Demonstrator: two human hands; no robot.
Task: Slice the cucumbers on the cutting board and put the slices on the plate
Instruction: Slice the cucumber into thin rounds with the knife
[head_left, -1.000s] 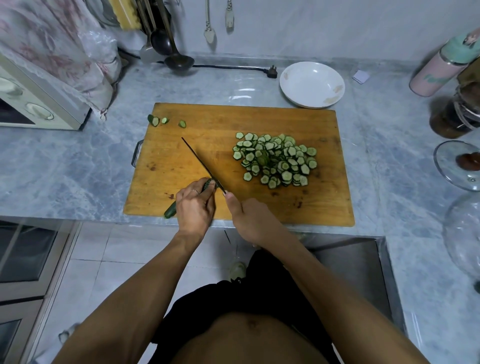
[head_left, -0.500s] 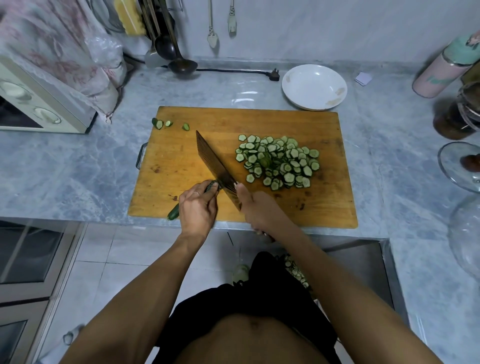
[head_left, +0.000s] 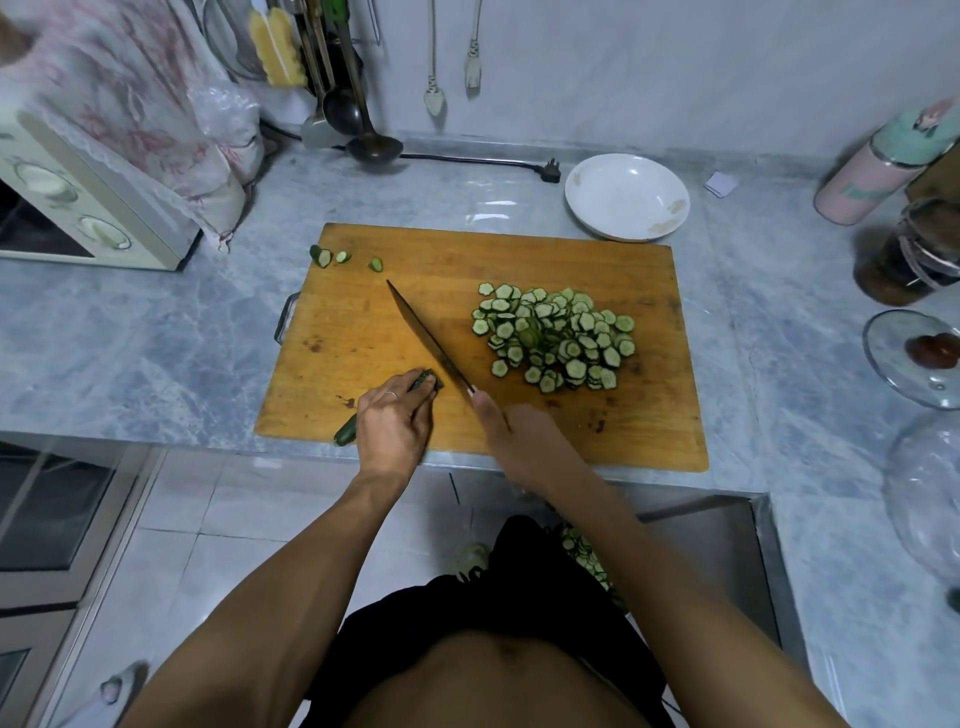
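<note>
Cucumber held and knife gripped on the board.
The cucumber (head_left: 423, 382) is pinned under the left hand (head_left: 395, 423); the knife (head_left: 428, 340) is clasped by the right hand (head_left: 524, 441), slices (head_left: 558, 335) piled beyond it.

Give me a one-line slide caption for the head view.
Left hand pins cucumber on cutting board, right hand holds knife; slices piled.
</note>
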